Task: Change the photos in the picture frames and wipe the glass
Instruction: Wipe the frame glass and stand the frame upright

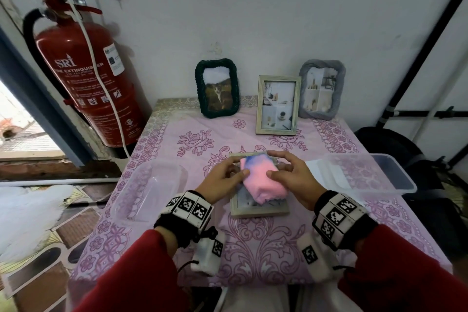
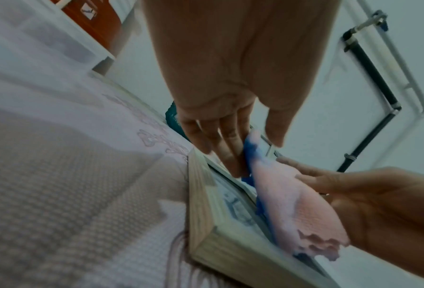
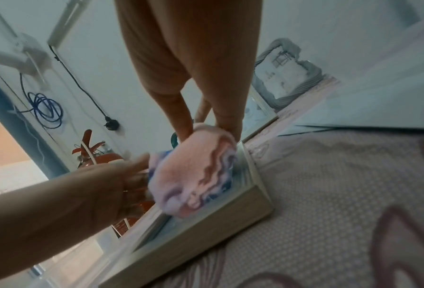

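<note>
A pale wooden picture frame (image 1: pixel 258 210) lies flat on the table, glass side up. A folded pink and blue cloth (image 1: pixel 263 180) rests on its glass. My left hand (image 1: pixel 238 168) pinches the cloth's left edge between thumb and fingers. My right hand (image 1: pixel 274 163) grips its right side, thumb on top and fingers over the far edge. In the left wrist view the cloth (image 2: pixel 287 206) stands up from the frame (image 2: pixel 206 210) between both hands. The right wrist view shows the bunched cloth (image 3: pixel 193 175) pressed on the frame (image 3: pixel 230 210). The cloth hides most of the photo.
Three frames stand at the back by the wall: dark green (image 1: pixel 217 88), pale wood (image 1: pixel 277 105), grey (image 1: pixel 321 90). Clear plastic tubs sit at left (image 1: pixel 149 190) and right (image 1: pixel 367 175). A red fire extinguisher (image 1: pixel 86 76) hangs left of the table.
</note>
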`<state>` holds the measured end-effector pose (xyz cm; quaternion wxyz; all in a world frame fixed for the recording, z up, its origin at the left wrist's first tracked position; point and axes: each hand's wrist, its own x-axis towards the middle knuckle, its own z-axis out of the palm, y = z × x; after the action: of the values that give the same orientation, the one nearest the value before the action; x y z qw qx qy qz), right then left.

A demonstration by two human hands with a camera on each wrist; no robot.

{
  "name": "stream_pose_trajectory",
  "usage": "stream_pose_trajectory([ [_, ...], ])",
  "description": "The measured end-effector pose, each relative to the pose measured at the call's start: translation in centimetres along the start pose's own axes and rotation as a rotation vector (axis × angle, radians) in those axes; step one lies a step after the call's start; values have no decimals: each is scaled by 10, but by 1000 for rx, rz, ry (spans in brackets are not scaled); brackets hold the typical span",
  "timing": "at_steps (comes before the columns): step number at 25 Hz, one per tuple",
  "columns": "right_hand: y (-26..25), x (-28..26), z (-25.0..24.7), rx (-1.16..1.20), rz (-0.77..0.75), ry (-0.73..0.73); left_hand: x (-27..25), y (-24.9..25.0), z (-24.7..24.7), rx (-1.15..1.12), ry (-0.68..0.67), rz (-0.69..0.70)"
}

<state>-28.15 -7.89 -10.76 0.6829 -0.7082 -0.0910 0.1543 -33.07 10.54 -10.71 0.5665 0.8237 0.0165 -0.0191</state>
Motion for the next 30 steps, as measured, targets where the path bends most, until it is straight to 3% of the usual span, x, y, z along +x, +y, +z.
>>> stream_pose_trajectory([
  [4,-2,-3,6,-4,36,-82,-2,8,5,-92,85,42],
  [7,-2,-3,7,123,33,-72,-2,13,10,-126,123,36],
  [10,-4,2,10,249,15,-37,-6,16,18,-378,58,-87],
  [12,-6,4,11,247,-7,-6,-7,12,21,-427,12,-92],
  [18,-10,5,7,62,-83,58,-8,12,16,-423,-14,-97],
  [20,-10,4,8,-18,-132,65,-10,13,16,-449,14,-36],
  [26,-8,6,17,-27,-128,32,-14,11,13,-512,5,45],
  [30,-7,8,19,-25,-135,-2,-16,9,7,-321,44,59],
])
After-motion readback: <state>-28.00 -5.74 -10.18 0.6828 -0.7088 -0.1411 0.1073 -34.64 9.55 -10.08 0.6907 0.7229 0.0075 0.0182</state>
